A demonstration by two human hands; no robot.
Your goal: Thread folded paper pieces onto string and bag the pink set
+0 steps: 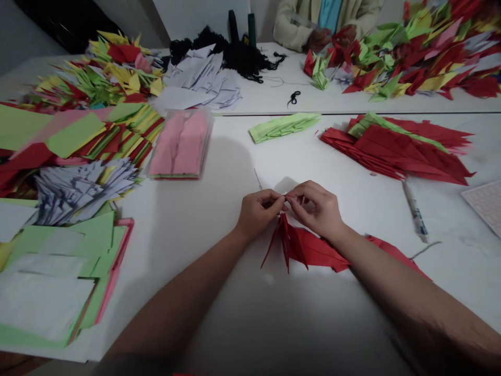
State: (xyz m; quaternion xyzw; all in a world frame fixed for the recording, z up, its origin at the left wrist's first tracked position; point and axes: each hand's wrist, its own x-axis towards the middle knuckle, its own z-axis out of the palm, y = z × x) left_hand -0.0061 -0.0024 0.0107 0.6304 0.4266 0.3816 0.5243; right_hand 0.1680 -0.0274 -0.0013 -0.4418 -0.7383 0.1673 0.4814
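Observation:
My left hand (261, 209) and my right hand (318, 208) meet over the white table, thumbs and forefingers closed in a pinch. Between their tips runs a bit of dark thread (258, 179), and its loose end stands up behind my left hand. Just under the fingers, pointed red folded paper pieces (285, 241) are bunched at the top and fan out downward. More red folded paper (395, 255) stretches right, passing beneath my right forearm. Another end of thread (426, 249) shows beyond that forearm. The exact grip at the fingertips is partly hidden.
Stacked red folded papers (395, 149) and a green folded bundle (285, 127) lie ahead. A pen (415, 209) is at right. Pink paper in a clear pack (180, 143) and coloured paper piles (82, 193) fill the left. Across, a person (329, 26) handles red paper near black yarn (235, 55).

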